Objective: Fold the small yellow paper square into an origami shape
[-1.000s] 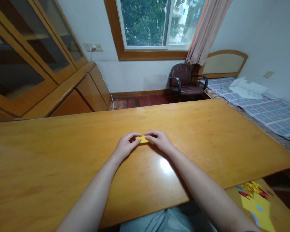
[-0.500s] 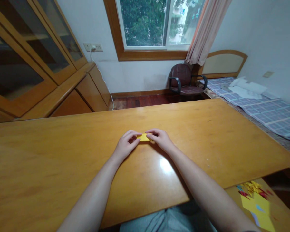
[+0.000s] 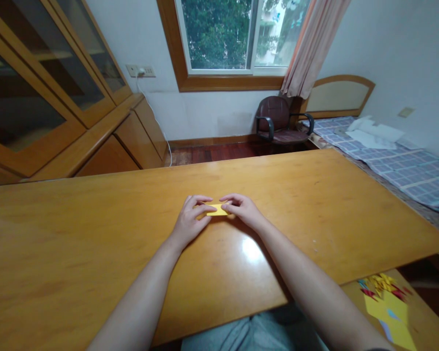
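A small folded piece of yellow paper (image 3: 218,210) lies on the wooden table (image 3: 95,234) near its middle. My left hand (image 3: 190,219) presses on the paper's left end with curled fingers. My right hand (image 3: 243,212) pinches the right end, fingers bent over it. Most of the paper is hidden under my fingertips; only a narrow yellow strip shows between the two hands.
A lower surface at the bottom right carries yellow sheets and small coloured paper pieces (image 3: 386,295). Behind the table stand a dark office chair (image 3: 278,122), a bed with a checked cover (image 3: 398,161) and wooden cabinets (image 3: 58,112) on the left.
Both hands stay on the paper. My left fingers have shifted slightly left and spread a little, and the visible yellow strip has changed shape somewhat.
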A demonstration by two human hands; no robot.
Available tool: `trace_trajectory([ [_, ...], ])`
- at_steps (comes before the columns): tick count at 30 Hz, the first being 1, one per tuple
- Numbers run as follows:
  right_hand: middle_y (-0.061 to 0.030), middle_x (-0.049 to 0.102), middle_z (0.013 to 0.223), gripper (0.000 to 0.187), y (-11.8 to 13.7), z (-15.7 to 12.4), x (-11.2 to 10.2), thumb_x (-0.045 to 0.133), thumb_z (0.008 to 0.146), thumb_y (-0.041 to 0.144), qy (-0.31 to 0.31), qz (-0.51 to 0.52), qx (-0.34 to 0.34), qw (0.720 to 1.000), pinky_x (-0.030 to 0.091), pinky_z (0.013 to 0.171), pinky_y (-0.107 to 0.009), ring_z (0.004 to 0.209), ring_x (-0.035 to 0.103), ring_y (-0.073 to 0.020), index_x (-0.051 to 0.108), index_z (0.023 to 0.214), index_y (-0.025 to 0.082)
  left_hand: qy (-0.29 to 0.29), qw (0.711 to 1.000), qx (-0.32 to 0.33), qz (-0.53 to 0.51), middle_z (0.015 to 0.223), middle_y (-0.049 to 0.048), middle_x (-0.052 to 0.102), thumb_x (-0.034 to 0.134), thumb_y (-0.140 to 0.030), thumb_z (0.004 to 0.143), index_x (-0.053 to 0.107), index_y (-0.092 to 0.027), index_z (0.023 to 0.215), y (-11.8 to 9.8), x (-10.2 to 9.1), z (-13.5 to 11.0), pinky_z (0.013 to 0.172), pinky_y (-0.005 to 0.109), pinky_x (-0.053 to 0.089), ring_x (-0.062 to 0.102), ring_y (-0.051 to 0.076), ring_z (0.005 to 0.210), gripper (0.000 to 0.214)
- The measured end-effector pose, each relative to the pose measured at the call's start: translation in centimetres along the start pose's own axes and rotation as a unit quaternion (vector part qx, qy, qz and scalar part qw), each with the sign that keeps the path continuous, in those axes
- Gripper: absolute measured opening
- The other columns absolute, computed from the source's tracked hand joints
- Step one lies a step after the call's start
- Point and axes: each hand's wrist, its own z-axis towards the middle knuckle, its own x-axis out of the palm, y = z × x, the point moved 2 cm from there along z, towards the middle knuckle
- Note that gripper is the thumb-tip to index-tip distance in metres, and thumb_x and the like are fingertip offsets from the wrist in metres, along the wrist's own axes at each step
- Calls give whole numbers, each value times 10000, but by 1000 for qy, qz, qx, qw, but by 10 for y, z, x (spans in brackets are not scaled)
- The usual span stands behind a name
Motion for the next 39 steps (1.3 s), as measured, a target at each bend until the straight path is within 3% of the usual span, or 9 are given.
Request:
trace_trajectory([
  [6,-18,653,785,305,3,1,2,668,810,413,-11,-52,-19,998,431,635,-224,687,554,-118,712,963,154,11,999,-28,-16,892,55,698,613,-233,863,729,-226,863,0,-1,2,886,390,463,583,209,924,116],
  [11,-68,649,935,356,12,0,1,562,913,470,-41,-138,-109,984,476,750,-267,855,597,-158,741,931,163,16,998,-52,-36,856,57,689,608,-278,878,706,-207,857,5,3,0,823,350,467,592,196,858,123],
  [14,-72,644,979,301,15,-4,2,607,903,449,-26,-160,-152,975,473,802,-277,936,604,-170,745,935,183,24,997,-65,-46,837,46,682,610,-264,873,692,-205,846,7,5,0,804,332,460,590,190,839,104],
  [18,-66,662,929,222,15,-9,6,691,854,397,2,-188,-191,963,476,767,-282,872,618,-169,748,896,187,40,994,-91,-56,817,43,669,611,-261,868,681,-200,834,5,6,1,777,313,453,588,188,818,99],
  [32,-40,672,808,103,11,-7,7,685,856,257,-3,-243,-197,950,449,705,-257,765,599,-144,739,829,174,76,986,-136,-64,839,36,662,630,-344,863,698,-196,907,6,8,0,714,275,451,593,172,780,169],
  [39,-27,665,788,57,11,-6,9,690,834,187,0,-247,-189,950,440,699,-247,748,596,-133,732,800,167,78,985,-139,-70,797,25,666,601,-333,878,693,-187,827,7,8,0,701,263,438,592,160,745,180],
])
